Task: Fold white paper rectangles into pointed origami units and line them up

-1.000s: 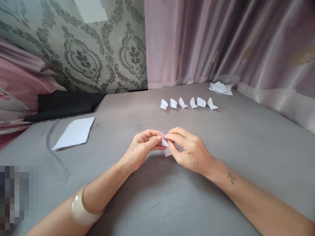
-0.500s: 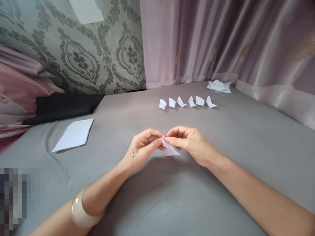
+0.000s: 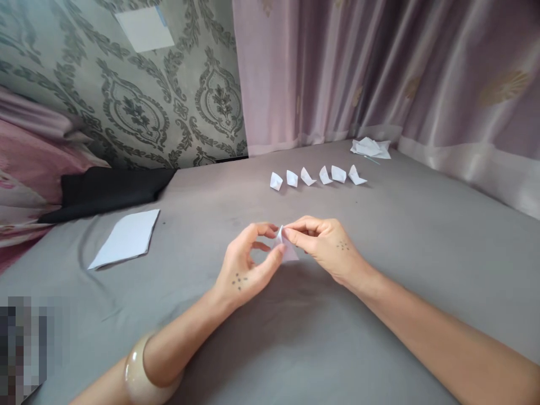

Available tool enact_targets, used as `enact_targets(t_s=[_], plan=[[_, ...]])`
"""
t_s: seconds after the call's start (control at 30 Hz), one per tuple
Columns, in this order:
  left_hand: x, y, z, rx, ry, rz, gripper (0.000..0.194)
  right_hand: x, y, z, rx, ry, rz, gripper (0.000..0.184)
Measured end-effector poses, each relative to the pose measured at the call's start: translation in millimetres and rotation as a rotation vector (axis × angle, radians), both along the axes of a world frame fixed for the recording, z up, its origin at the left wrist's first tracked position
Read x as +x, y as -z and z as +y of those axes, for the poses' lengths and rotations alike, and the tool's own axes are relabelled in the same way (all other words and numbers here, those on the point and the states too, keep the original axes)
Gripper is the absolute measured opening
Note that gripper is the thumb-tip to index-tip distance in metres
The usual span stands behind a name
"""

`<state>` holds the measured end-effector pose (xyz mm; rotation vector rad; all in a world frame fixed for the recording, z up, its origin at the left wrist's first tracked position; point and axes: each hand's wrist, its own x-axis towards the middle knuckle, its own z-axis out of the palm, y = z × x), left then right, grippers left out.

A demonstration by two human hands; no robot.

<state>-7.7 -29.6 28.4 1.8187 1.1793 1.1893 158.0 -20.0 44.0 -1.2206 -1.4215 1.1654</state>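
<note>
A small folded piece of white paper (image 3: pixel 290 253) stands above the grey cloth, its peak pointing up. My right hand (image 3: pixel 327 242) pinches it near the top between thumb and forefinger. On the other side, my left hand (image 3: pixel 248 261) has its thumb and fingers parted around the paper's left edge. Its thumb tip lies against or just in front of the paper; contact is hard to make out. Part of the paper is hidden behind the thumb.
Several small folded white paper pieces (image 3: pixel 307 177) stand in a row farther back. Loose white papers (image 3: pixel 370 147) lie by the curtain (image 3: pixel 278 73), with a thin pale stick (image 3: pixel 372 160) beside them. At left are a stack of white paper (image 3: pixel 129 236) and black cloth (image 3: pixel 113 188).
My left thumb and fingers have come apart from their pinch on the paper. The right hand keeps its pinch near the peak, and the view has shifted slightly.
</note>
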Motion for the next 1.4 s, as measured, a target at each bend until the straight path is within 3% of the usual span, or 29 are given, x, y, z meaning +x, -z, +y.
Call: enact_targets(t_s=[0.13, 0.43, 0.6, 0.73, 0.87, 0.93, 1.17, 1.4], plan=[[4, 3.0, -1, 0.235, -0.099, 0.214, 0.013, -5, 0.4, -3, -0.025, 0.015, 0.037, 0.012], [9, 5.1, -4, 0.214, -0.159, 0.168, 0.02, -9, 11.9, -4, -0.034, 0.062, -0.009, 0.015], [8, 2.9, -7, 0.199, -0.102, 0.127, 0.017, -11, 11.2, -6, -0.015, 0.105, -0.116, 0.018], [2, 4.4, 0, 0.016, -0.107, -0.024, 0.017, -9, 8.5, -5, -0.025, 0.083, -0.103, 0.021], [-3, 9.8, 9, -0.335, 0.026, -0.299, 0.019, -5, 9.3, -2, -0.028, 0.035, -0.034, 0.021], [-3, 11.8, 10, -0.439, 0.08, -0.397, 0.017, -4, 9.5, -1, -0.033, 0.03, -0.005, 0.019], [-3, 13.4, 10, -0.489, 0.101, -0.474, 0.012, -4, 7.8, -2, -0.045, -0.022, 0.009, 0.019], [-1, 12.1, 8, -0.487, 0.069, -0.505, 0.012, -3, -0.6, -5, 0.078, -0.067, -0.103, 0.017]])
